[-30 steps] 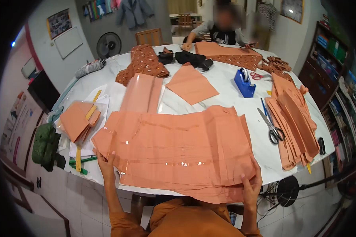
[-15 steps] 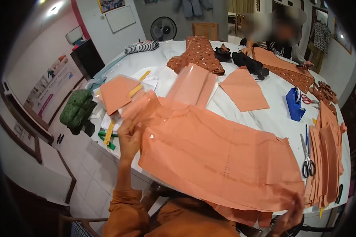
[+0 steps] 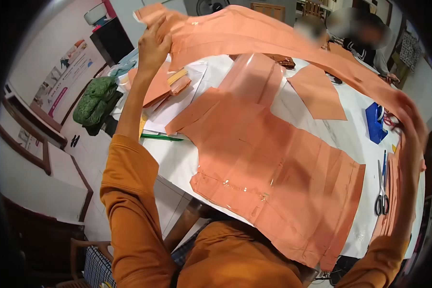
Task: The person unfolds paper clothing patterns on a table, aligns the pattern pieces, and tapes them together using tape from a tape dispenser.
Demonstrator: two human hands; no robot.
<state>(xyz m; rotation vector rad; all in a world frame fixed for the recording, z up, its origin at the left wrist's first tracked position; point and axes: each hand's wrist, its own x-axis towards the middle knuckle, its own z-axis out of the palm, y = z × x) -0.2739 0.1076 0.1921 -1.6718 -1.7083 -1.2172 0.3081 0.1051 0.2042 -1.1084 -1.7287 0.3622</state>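
Note:
My left hand [image 3: 154,45] grips the left end of a long orange paper sewing pattern [image 3: 240,31], lifted above the table. At its far right end, my right hand [image 3: 412,117] is blurred, with the pattern's edge running into its fingers. Below the raised piece, a second orange paper pattern [image 3: 278,158] lies flat, with drawn lines and shiny tape on it. Its lower right part reaches the table's front edge, near my body.
Scissors [image 3: 381,204], a blue tape dispenser [image 3: 375,124] and orange strips [image 3: 391,192] lie on the right. Folded orange pieces [image 3: 156,89], a green ruler [image 3: 161,137] and a green bundle [image 3: 97,103] are at left. A person [image 3: 365,43] sits across the white table [image 3: 177,156].
Both hands have risen and moved away from my body, lifting the upper orange pattern. The pattern beneath it is now uncovered. The view has also shifted a little.

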